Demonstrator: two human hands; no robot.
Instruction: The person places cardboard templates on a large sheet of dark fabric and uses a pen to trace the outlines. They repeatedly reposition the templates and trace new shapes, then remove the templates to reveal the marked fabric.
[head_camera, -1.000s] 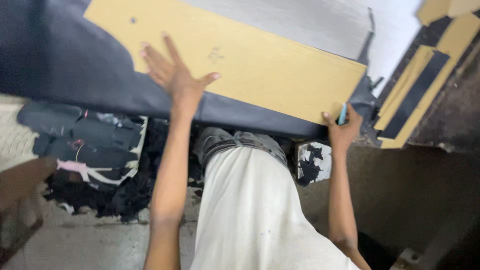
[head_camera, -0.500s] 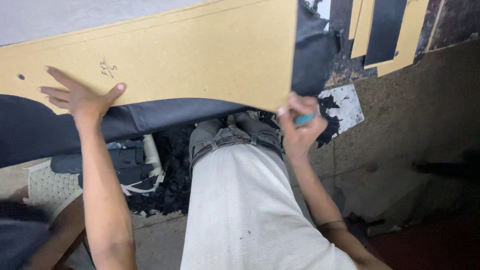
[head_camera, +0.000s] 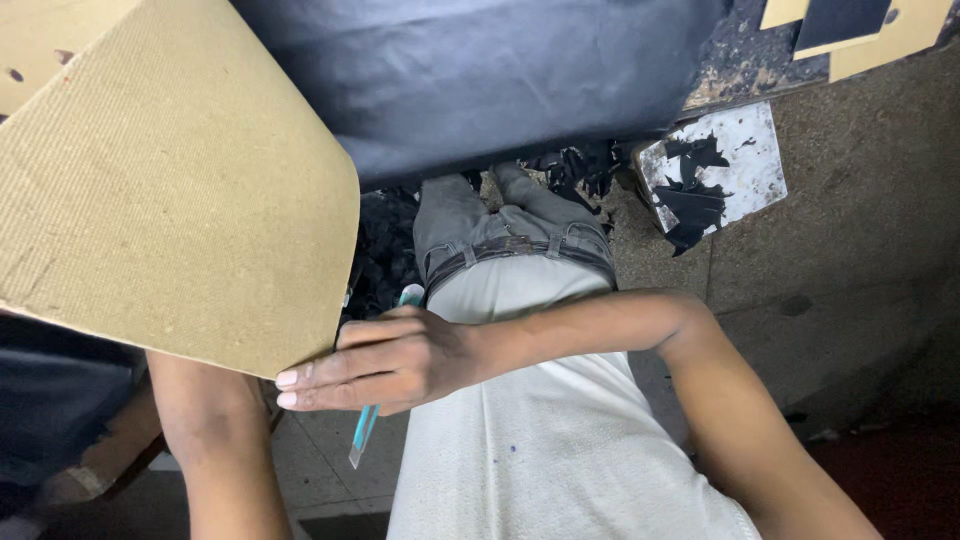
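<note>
Teal cutter under right hand fingers

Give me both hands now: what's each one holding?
Left hand: hidden behind the tan board; cannot tell.
Right hand: closed on a teal cutter, fingers at the board's lower corner.

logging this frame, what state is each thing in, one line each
board: tan, lifted, tilted toward the camera
right hand: fingers flat at the board's lower corner, a cutter pinned under it
cutter: teal, points down
left hand: hidden behind the board, only the forearm shows
dark sheet: lies flat, edge hangs over
white tile: on the floor, strewn with black scraps
</note>
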